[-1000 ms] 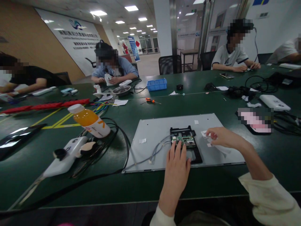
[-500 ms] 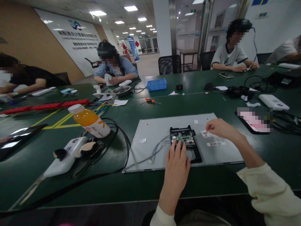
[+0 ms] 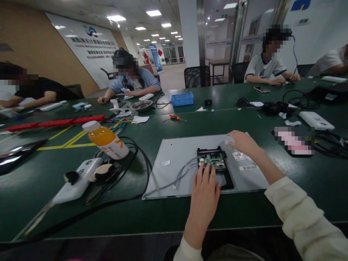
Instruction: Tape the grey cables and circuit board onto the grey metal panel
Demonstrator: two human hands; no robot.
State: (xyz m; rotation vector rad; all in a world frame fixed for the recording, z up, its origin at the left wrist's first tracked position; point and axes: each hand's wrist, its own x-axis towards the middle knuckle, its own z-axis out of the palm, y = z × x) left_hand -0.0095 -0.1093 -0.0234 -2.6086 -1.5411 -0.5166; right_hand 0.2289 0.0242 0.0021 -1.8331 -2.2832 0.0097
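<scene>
My left hand (image 3: 204, 194) lies with fingers stretched out on a green circuit board (image 3: 213, 163) in a black plastic frame (image 3: 228, 177). The frame rests on a flat grey panel (image 3: 163, 179), with grey cables (image 3: 181, 172) running left from the board. My right hand (image 3: 243, 142) is over the panel's upper right part, thumb and fingers apart, reaching left. Its fingertips are at a small white sticker (image 3: 226, 142); whether they touch it I cannot tell. Below the wrist are a printed label (image 3: 238, 156) and a barcode label (image 3: 248, 168).
An orange juice bottle (image 3: 108, 141) stands at left behind a white device (image 3: 76, 181) and black cables (image 3: 133, 170). Beyond the panel lie an orange-handled screwdriver (image 3: 175, 117) and a blue basket (image 3: 182, 99). A phone (image 3: 295, 141) lies right. Several people sit around the green table (image 3: 130, 221).
My right hand has moved left and away from me, from the printed label to the small sticker, and its pinched fingers have loosened. My left hand stays on the board.
</scene>
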